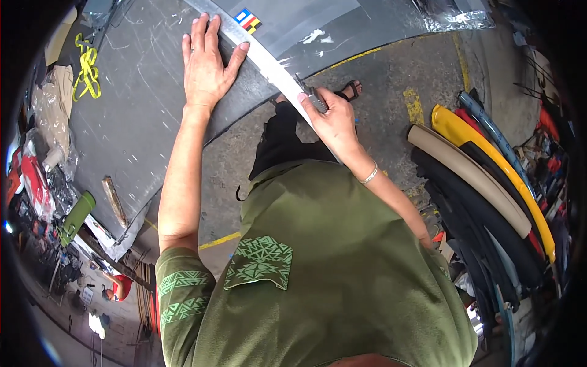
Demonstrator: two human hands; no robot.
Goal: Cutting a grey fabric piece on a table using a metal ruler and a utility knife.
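Note:
My left hand (208,67) lies flat with fingers apart on the dark grey sheet covering the table (134,92). Its thumb and fingertips touch the edge of a long pale straightedge (263,61), which runs diagonally toward my body and past the table's near edge. Closed fingers of my right hand (333,119) hold a dark-handled utility knife (317,101) against the straightedge, near its close end. The thumb presses on the straightedge. I cannot make out the blade. Beyond the straightedge, a small colourful sticker (247,21) sits on a grey sheet.
A yellow strap (87,67) and a wooden stick (114,202) lie on the left of the table. To the right stand rolls of material: beige (468,177), yellow (489,165) and black. Clear plastic (458,21) lies at the far right. Another person in red (121,286) is at lower left.

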